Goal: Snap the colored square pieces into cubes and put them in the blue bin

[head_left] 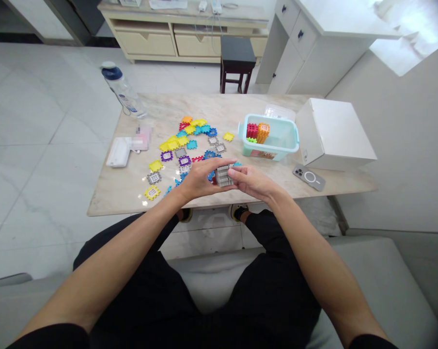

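A stack of grey interlocking tiles (224, 176) is held between my two hands above the near edge of the table. My left hand (202, 178) wraps round its left side, thumb and fingers closed on it. From the right, my right hand (251, 180) pinches the stack's other side. Loose notched tiles lie beyond and left of my hands, among them yellow tiles (173, 143), a purple tile (184, 161), a grey window tile (154, 178) and an orange tile (186, 119). My hands hide some pieces beneath them.
A light-blue bin (288, 150) holds red tiles (252, 130), orange tiles (263, 132) and green ones. Right of it are a white box (337, 133) and a phone (309, 177). A water bottle (124, 91) and a white packet (118, 152) stand at the left of the marble table (110, 198).
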`<state>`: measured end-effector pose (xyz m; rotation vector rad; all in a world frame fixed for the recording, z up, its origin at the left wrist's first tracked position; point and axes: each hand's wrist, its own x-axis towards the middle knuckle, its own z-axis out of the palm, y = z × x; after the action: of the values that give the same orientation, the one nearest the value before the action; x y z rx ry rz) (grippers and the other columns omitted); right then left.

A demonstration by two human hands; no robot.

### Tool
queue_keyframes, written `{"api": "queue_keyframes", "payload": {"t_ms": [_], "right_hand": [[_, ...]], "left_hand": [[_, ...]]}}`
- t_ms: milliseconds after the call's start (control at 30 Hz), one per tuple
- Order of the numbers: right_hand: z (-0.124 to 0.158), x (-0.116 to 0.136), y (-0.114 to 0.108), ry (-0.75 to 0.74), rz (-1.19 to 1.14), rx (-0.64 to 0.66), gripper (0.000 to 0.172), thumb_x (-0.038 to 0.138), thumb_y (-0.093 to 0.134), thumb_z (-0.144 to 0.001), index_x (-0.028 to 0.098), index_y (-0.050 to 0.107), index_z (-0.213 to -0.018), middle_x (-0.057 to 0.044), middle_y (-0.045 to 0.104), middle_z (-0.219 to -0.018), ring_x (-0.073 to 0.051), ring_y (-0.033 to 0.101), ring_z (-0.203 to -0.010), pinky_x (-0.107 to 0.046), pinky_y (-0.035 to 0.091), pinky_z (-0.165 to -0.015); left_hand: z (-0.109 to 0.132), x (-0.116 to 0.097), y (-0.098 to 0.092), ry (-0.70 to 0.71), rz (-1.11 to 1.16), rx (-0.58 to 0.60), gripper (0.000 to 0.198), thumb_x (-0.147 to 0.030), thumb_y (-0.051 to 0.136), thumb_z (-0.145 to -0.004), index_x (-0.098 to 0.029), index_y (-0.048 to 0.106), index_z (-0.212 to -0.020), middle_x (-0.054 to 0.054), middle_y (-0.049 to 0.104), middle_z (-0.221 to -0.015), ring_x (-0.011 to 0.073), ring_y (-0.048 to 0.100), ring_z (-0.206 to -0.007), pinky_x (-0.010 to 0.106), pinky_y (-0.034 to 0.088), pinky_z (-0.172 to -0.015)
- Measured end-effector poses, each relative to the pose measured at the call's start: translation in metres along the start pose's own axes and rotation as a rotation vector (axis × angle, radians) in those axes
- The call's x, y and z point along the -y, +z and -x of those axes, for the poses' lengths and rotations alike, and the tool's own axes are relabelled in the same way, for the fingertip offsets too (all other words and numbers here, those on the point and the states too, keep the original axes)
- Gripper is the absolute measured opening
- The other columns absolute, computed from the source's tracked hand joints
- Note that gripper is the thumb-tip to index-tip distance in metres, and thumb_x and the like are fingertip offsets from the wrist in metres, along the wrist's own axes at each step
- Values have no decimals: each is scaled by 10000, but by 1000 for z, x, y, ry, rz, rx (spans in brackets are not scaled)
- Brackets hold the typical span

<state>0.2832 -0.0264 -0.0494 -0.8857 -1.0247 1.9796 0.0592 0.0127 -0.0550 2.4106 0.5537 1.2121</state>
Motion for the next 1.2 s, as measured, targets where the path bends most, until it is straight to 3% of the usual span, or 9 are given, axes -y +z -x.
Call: {"api": "queue_keyframes", "payload": {"t_ms": [167, 367, 667, 967, 1200], "right_hand": [[1, -1, 1, -13, 13, 27, 544, 632, 1026, -809, 184, 858, -1066, -73, 846, -1044, -180, 726, -870, -293, 592, -783], [0, -1, 6, -12, 7, 31, 581, 655, 1038, -776, 185, 849, -1059, -85, 850, -1066, -233, 771, -1043, -344, 635, -945], [1, 3, 12, -13, 45, 16, 568, 612, 1048, -774, 187, 819, -1072, -77, 829, -1103, -223, 758, -1038, -346, 640, -939], [-2, -2, 16, -4, 254, -59, 606, 704, 1017, -738, 180, 807, -955, -35, 782, -916, -213, 736, -926, -346, 629, -886], [-1, 1, 16, -81, 285, -59, 585, 668, 1018, -743, 203, 834, -1047, -50, 824, -1058, -249, 744, -1048, -377, 623, -956]], "left_hand": [[4, 1, 1, -71, -8, 51, 764, -601, 972, -879, -237, 747, -1512, 144, 845, -1395, 287, 848, -1232, 378, 660, -1134], [4, 0, 2, 6, -9, 18, 585, -418, 936, -947, -224, 763, -1472, 117, 864, -1350, 246, 855, -1202, 323, 657, -1109], [-1, 1, 0, 56, -28, -13, 517, -401, 941, -941, -229, 790, -1405, 103, 884, -1276, 237, 868, -1136, 316, 676, -1055], [-1, 3, 3, 117, -65, 8, 517, -437, 910, -979, -231, 764, -1429, 106, 884, -1269, 235, 865, -1152, 337, 680, -1073], [-3, 1, 3, 183, -81, 3, 495, -362, 869, -1010, -254, 719, -1469, 98, 873, -1318, 223, 860, -1175, 337, 684, -1079]]}}
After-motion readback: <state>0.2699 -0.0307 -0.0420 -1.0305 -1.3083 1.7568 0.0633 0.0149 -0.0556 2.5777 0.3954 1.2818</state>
